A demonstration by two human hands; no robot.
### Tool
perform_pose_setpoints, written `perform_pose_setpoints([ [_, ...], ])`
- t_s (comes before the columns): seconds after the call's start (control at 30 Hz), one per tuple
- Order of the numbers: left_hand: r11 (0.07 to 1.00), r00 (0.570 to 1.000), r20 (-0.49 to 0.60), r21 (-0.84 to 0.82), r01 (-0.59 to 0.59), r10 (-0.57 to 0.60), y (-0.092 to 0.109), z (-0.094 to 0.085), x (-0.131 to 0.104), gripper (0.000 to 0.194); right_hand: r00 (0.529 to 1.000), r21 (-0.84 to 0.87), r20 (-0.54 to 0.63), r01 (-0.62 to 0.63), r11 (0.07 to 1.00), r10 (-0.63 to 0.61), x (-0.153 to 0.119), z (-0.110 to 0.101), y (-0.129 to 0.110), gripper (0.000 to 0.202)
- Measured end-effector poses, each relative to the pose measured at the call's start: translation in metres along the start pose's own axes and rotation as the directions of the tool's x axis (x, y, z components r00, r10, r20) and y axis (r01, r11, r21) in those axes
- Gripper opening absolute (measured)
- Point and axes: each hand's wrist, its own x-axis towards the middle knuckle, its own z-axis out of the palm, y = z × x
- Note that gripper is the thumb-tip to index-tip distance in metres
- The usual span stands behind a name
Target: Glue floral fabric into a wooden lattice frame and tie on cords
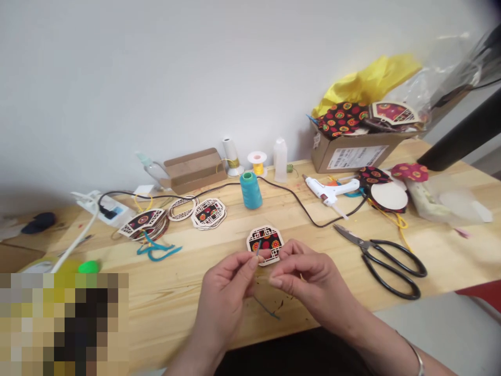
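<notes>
Two hands meet over the near edge of the wooden table (450, 250). Left hand (229, 292) pinches a teal thread (259, 249) between thumb and forefinger; right hand (309, 279) has fingers closed on the edge of a small fretwork fabric ornament (265, 242), which lies on the table just behind the fingertips. Black scissors (385, 258) lie right of the hands, apart. Behind: teal thread spool (250, 190), white glue gun (331, 189) with its dark cord, stacked ornaments (209, 213). Cardboard box (352, 154) carries a label, print unreadable.
</notes>
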Motion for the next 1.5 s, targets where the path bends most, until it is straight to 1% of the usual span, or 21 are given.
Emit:
perform_pose_setpoints([
  [0.1, 0.999, 0.996, 0.083, -0.011, 0.044, -0.043, -0.0021, 0.0020, -0.0028, 0.017, 0.998, -0.047, -0.049, 0.027, 0.999, -0.030, 0.0016, 0.0021, 0.0023, 0.008],
  [0.3, 0.998, 0.986, 0.164, 0.060, 0.026, -0.035, -0.0021, 0.0043, -0.0065, 0.018, 0.995, -0.039, -0.097, -0.036, 0.999, 0.032, 0.0063, 0.0000, 0.0064, 0.004],
  [0.37, 0.997, 0.986, 0.161, 0.071, 0.020, -0.031, -0.0014, 0.0054, -0.0064, 0.019, 0.992, -0.063, -0.115, -0.054, 0.997, 0.047, 0.0067, -0.0004, 0.0051, 0.004],
  [0.47, 0.997, 0.987, 0.157, 0.080, 0.011, -0.024, -0.0019, 0.0058, -0.0062, 0.019, 0.991, -0.055, -0.105, -0.093, 0.994, 0.086, 0.0067, -0.0009, 0.0034, 0.008],
  [0.63, 0.986, 0.989, 0.150, 0.164, -0.042, 0.017, -0.0045, 0.0041, -0.0066, 0.019, 0.979, 0.047, -0.090, -0.177, 0.983, 0.181, 0.0057, -0.0019, 0.0050, 0.013],
  [0.73, 0.980, 0.988, 0.153, 0.195, -0.048, 0.018, -0.0052, 0.0038, -0.0065, 0.019, 0.973, 0.099, -0.077, -0.208, 0.973, 0.216, 0.0052, -0.0019, 0.0060, 0.013],
  [1.03, 0.975, 0.992, 0.126, 0.222, 0.002, -0.031, -0.0047, 0.0066, -0.0062, 0.020, 0.972, 0.133, -0.058, -0.216, 0.967, 0.226, 0.0045, -0.0023, 0.0063, 0.016],
  [1.17, 0.977, 0.988, 0.145, 0.211, 0.013, -0.045, -0.0037, 0.0073, -0.0064, 0.021, 0.969, 0.161, -0.034, -0.235, 0.959, 0.244, 0.0040, -0.0019, 0.0086, 0.014],
  [1.3, 0.980, 0.986, 0.158, 0.200, 0.014, -0.047, -0.0044, 0.0064, -0.0055, 0.023, 0.959, 0.192, 0.012, -0.280, 0.941, 0.283, 0.0038, -0.0016, 0.0093, 0.010],
  [1.5, 0.986, 0.982, 0.183, 0.167, 0.019, -0.050, -0.0058, 0.0066, -0.0051, 0.024, 0.955, 0.237, 0.026, -0.292, 0.927, 0.294, 0.0033, -0.0025, 0.0095, 0.009],
])
